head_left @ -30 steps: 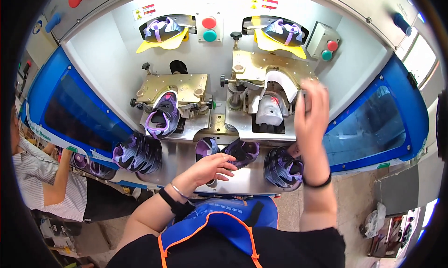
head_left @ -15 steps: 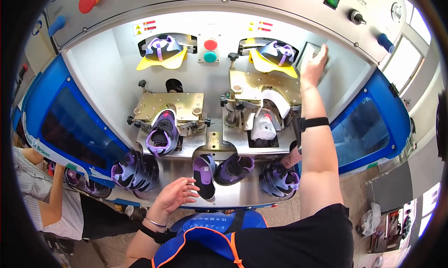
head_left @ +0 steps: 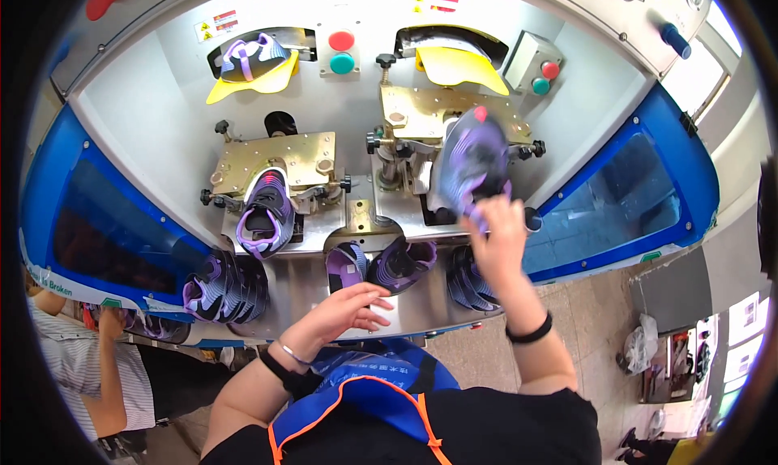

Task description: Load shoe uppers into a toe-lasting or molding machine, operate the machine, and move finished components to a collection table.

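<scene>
My right hand (head_left: 501,246) grips a purple, black and blue sneaker upper (head_left: 474,161) by its heel end. The upper is blurred, toe pointing away from me, over the right clamping station (head_left: 433,100) of the machine. Open and holding nothing, my left hand (head_left: 347,313) has its fingers stretched over the metal ledge (head_left: 417,315). Closest to it are a purple-lined shoe (head_left: 344,264), which it partly covers, and a dark shoe (head_left: 401,264). Another sneaker upper (head_left: 266,214) sits toe-in at the left clamping station (head_left: 275,159).
An upper (head_left: 253,58) rests on the left yellow holder (head_left: 247,88); the right yellow holder (head_left: 462,66) is bare. Button boxes (head_left: 340,52) (head_left: 533,64) are on the walls. Shoes stand at the ledge's left (head_left: 227,288) and right (head_left: 468,279). A co-worker (head_left: 97,368) is at left.
My right hand has come down from the right wall and now holds an upper. The upper on the right yellow holder is gone from there. My left hand shifted right; the view tilted.
</scene>
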Demonstrator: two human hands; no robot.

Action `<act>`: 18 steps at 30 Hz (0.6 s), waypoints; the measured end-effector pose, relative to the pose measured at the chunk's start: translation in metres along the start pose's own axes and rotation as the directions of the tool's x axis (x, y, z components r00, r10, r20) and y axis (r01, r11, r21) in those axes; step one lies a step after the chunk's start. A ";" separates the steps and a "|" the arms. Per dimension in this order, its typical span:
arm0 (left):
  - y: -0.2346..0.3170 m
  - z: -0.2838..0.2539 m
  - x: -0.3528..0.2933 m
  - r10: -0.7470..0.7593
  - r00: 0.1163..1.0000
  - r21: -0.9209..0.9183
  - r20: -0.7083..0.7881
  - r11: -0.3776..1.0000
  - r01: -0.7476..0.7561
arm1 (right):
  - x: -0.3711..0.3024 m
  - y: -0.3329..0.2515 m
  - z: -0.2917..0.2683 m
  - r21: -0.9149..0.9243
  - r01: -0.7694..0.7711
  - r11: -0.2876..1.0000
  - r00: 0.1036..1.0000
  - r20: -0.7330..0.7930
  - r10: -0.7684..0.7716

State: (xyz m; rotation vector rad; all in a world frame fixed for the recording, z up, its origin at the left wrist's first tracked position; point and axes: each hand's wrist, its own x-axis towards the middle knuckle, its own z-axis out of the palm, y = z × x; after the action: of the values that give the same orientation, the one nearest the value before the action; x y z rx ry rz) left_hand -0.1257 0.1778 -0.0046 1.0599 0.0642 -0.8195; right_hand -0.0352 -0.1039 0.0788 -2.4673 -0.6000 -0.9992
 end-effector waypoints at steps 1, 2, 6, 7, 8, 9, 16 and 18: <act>0.002 0.008 0.010 -0.028 1.000 0.017 -0.009 0.999 0.028 | -0.025 -0.010 -0.002 0.040 -0.011 0.999 0.998 0.062 0.008; 0.006 0.020 0.025 -0.026 0.999 0.043 0.019 0.999 0.026 | -0.050 -0.012 -0.006 0.065 -0.048 0.997 0.993 0.114 0.040; 0.011 0.058 0.085 0.077 0.997 -0.019 0.001 0.997 -0.077 | -0.077 -0.018 -0.006 0.126 -0.115 0.985 0.965 0.249 0.081; 0.013 0.066 0.099 0.142 0.990 -0.133 0.005 0.981 -0.140 | -0.073 -0.014 -0.008 0.104 -0.089 0.991 0.966 0.250 0.061; 0.019 0.074 0.110 0.178 0.983 -0.190 -0.038 0.965 -0.182 | -0.067 -0.009 -0.006 0.089 -0.060 0.994 0.967 0.251 0.036; 0.018 0.075 0.124 0.204 0.978 -0.228 -0.042 0.951 -0.208 | -0.059 -0.002 -0.005 0.089 -0.065 0.994 0.967 0.253 0.041; 0.027 0.106 0.151 0.378 0.918 -0.221 -0.119 0.891 -0.396 | 0.009 0.031 0.005 0.138 0.010 0.990 0.992 0.120 -0.026; 0.022 0.104 0.158 0.442 0.888 -0.216 -0.130 0.861 -0.460 | 0.014 0.034 0.013 0.202 -0.001 0.979 0.987 0.160 -0.032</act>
State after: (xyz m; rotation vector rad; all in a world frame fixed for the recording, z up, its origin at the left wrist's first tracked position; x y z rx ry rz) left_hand -0.0338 0.0111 -0.0005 0.8267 -0.0215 -0.3320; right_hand -0.0007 -0.1218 0.0733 -2.3794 -0.7350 -0.7081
